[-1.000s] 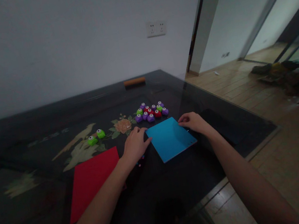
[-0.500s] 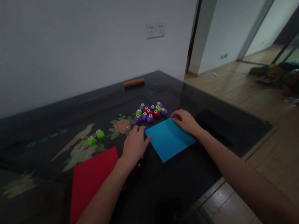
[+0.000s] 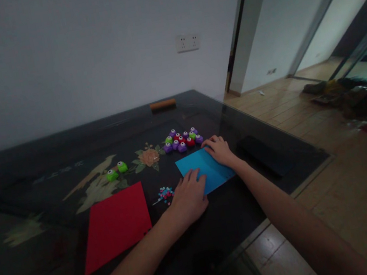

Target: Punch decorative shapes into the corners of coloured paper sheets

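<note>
A blue square sheet [image 3: 216,175] lies flat on the dark table in front of me. My left hand [image 3: 189,196] rests over its near left corner, fingers apart on the sheet and thumb by the near edge. At the far right corner my right hand [image 3: 220,151] has its fingers curled and closed on the sheet's edge. A red sheet [image 3: 117,225] lies to the left, with small dark marks at its near right corner. Between the two sheets is a little pile of pink, blue and white bits [image 3: 165,194], beside my left hand.
Several purple, green and red eyeball-topped toys [image 3: 181,141] cluster beyond the blue sheet. Two green ones [image 3: 117,171] stand farther left. An orange-brown bar [image 3: 162,105] lies near the wall. A dark flat object [image 3: 264,155] sits right of my right hand, by the table edge [image 3: 312,173].
My left hand has moved from the blue sheet's far left corner down to its near left corner, uncovering the pile of bits. My right hand stays at the far right corner.
</note>
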Demonstrator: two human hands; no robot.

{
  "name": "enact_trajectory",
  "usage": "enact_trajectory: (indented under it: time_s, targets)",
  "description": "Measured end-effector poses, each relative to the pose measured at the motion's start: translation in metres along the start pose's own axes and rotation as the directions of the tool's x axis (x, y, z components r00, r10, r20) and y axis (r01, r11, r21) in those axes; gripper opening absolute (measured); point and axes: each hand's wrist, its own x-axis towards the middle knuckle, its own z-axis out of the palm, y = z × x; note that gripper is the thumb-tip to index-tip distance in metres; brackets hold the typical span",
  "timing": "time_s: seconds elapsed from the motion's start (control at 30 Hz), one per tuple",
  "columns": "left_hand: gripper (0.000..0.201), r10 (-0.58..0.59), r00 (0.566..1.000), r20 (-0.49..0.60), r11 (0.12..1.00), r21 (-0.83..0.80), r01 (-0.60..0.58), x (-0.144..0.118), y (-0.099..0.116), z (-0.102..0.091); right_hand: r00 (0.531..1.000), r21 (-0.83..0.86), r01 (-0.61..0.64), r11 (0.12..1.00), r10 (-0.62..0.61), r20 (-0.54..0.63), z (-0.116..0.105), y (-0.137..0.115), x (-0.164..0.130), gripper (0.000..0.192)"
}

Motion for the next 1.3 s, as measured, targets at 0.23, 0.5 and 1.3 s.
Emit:
enact_trajectory:
  time_s: [0.23, 0.5, 1.3]
  targets:
    - [0.043, 0.03, 1.0, -0.008, 0.999, -0.011, -0.03, 0.002, -0.002, -0.004, 1.0, -0.005, 0.015, 1.0, -0.015, 0.003, -0.001, -0.001, -0.001, 0.025]
    - [0.041, 0.022, 1.0, 0.008, 1.0, 0.003, -0.022, 0.002, -0.002, -0.004, 1.0, 0.005, 0.007, 1.0, -0.007, 0.006, -0.001, -0.001, 0.0, 0.024]
    - [0.027, -0.472, 0.721, -0.507, 0.881, -0.302, 0.365, -0.148, -0.204, -0.023, 0.983, 0.322, 0.041, 0.946, 0.019, -0.182, -0.004, 0.016, 0.005, 0.019]
